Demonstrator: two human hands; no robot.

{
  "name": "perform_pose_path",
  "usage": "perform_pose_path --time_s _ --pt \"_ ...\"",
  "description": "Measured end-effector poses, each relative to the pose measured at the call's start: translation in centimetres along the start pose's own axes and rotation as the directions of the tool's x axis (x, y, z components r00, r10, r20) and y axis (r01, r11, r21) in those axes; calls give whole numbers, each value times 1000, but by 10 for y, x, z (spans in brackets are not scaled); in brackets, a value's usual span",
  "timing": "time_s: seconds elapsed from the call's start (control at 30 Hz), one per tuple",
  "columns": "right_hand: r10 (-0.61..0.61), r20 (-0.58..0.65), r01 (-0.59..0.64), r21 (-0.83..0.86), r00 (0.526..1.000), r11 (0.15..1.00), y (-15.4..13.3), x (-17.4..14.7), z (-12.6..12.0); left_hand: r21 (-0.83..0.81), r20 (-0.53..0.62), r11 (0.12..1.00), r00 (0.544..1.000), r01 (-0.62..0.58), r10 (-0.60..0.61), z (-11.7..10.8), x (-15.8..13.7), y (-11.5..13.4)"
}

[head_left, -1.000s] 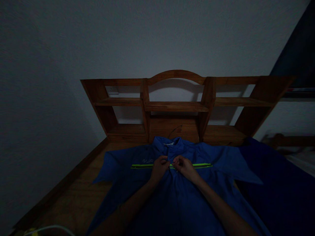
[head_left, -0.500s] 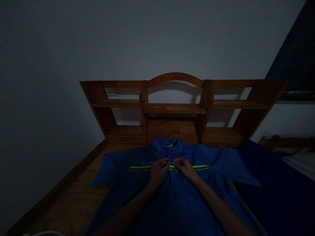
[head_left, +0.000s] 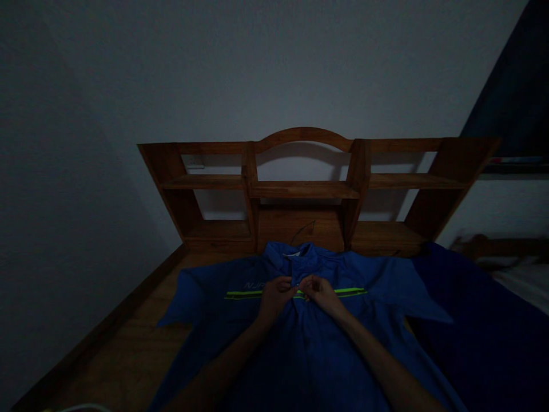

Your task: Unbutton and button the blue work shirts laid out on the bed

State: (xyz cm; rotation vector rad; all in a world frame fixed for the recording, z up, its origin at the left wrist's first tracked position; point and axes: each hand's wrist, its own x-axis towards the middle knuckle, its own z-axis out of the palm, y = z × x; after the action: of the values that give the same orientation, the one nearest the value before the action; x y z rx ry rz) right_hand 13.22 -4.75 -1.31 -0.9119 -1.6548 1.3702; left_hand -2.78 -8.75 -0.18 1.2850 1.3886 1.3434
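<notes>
A blue short-sleeved shirt (head_left: pixel 309 355) with a collar lies spread front up, a yellow-green stripe across its chest. At the front opening just below the collar, my left hand (head_left: pixel 275 294) pinches the shirt's edge from the left. My right hand (head_left: pixel 319 292) grips the same placket from the right, its fingers curled close to the left fingertips. A small pale spot, perhaps a button, shows between the two hands; the dim light hides its detail. Faint lettering on the chest is partly covered by my left hand.
The shirt rests on a wooden surface (head_left: pixel 124 349). Behind it stands a wooden shelf unit (head_left: pixel 304 189) against the wall. Dark blue cloth (head_left: pixel 484 343) lies on the right, and part of a pale cable (head_left: pixel 86 407) shows at the lower left edge.
Both hands stay at the placket; their fingertips have shifted slightly, the right ones a little to the left. The shirt lies as before.
</notes>
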Motion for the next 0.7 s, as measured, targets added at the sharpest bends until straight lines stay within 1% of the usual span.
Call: perform_pose_path --time_s 0.2,0.33,0.53,0.7 --pt "-3 8 3 5 1000 1000 10 3 -3 -123 14 989 997 78 -77 1 -2 4" --pt "-14 0 14 -6 1000 1000 11 3 -2 -198 33 975 995 98 -93 2 -3 3" --pt "-19 -28 18 -52 999 998 7 1 1 -169 27 983 997 74 -70 2 -4 5" --pt "-77 -77 62 -177 994 982 5 0 4 -184 42 981 998 62 -55 2 -5 6"
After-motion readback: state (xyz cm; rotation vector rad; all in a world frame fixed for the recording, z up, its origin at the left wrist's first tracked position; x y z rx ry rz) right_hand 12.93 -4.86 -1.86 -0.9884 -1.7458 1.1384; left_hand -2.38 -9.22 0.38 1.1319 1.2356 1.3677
